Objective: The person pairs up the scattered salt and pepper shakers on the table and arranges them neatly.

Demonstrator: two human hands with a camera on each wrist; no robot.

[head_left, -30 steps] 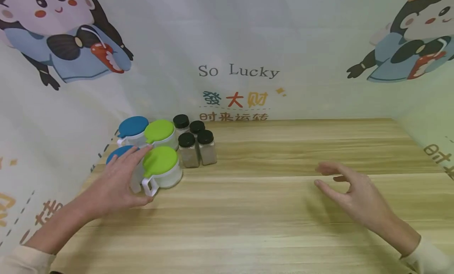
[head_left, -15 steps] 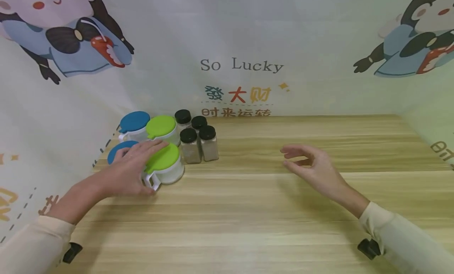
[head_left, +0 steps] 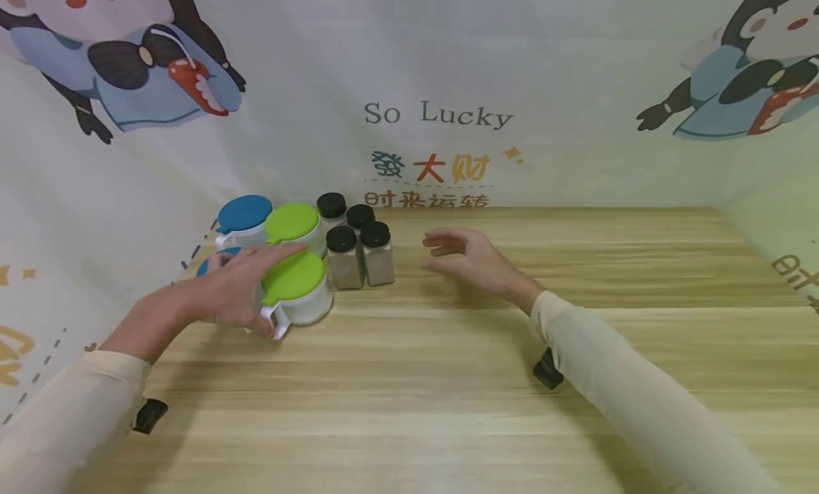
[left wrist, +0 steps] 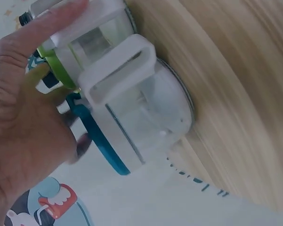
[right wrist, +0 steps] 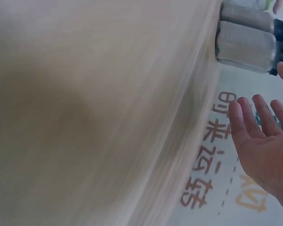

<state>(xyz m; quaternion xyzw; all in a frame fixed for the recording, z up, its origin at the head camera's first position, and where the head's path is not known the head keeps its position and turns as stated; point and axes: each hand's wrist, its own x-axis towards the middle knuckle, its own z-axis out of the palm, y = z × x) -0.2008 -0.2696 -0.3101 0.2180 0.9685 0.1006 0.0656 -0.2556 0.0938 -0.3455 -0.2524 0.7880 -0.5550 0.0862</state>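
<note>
My left hand (head_left: 233, 284) is over the front pair of lidded jars at the left, fingers spread. Its thumb overlaps the white handle of the front green-lidded jar (head_left: 307, 305), and its index finger reaches across the green lid. The front blue-lidded jar (left wrist: 141, 113) stands beneath the palm, mostly hidden from the head view; the left wrist view shows its clear body and handle. My right hand (head_left: 470, 259) is held with fingers apart, just right of several black-capped spice bottles (head_left: 379, 256), and holds nothing. In the right wrist view its palm and spread fingers show.
Behind the front jars stand another blue-lidded jar (head_left: 245, 213) and another green-lidded jar (head_left: 293, 224). The wooden tabletop (head_left: 409, 394) meets a printed cloth backdrop (head_left: 435, 53) at the back and both sides.
My right hand has moved left across the table, closer to the spice bottles. The left hand has shifted slightly right over the front green lid. The jars and bottles stay in place.
</note>
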